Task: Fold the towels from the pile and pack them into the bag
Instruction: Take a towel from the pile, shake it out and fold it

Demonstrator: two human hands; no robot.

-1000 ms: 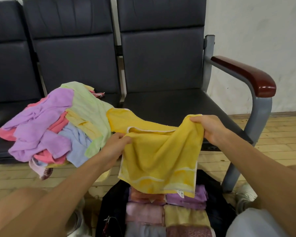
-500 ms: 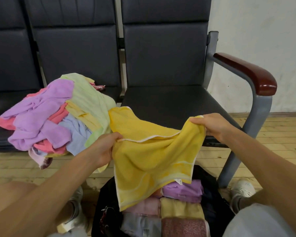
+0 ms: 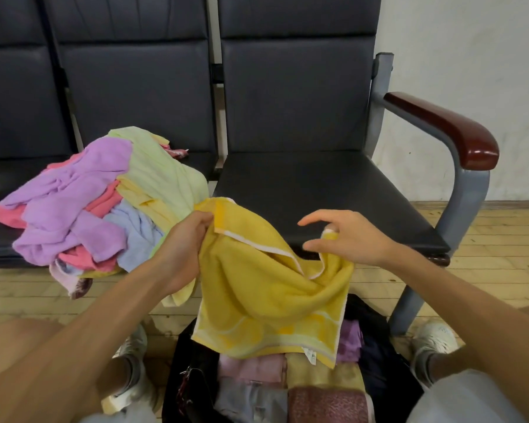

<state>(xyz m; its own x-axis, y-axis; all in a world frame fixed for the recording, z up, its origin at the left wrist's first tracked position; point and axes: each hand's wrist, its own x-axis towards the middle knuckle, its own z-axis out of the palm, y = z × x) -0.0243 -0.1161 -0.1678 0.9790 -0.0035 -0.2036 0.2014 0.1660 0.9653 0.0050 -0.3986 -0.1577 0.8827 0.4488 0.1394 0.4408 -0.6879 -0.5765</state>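
Both bare forearms reach forward from the lower corners of the view, the left forearm (image 3: 104, 315) angling up to the right and the right forearm (image 3: 455, 294) angling up to the left. The left hand (image 3: 185, 239) is curled tight, back toward the camera, its fingers bunching an upper edge of the yellow towel (image 3: 266, 288). The right hand (image 3: 351, 239) is held palm-left with index finger (image 3: 312, 220) and thumb (image 3: 318, 247) stretched apart, a towel corner showing between them; whether its hidden fingers grip the cloth cannot be told.
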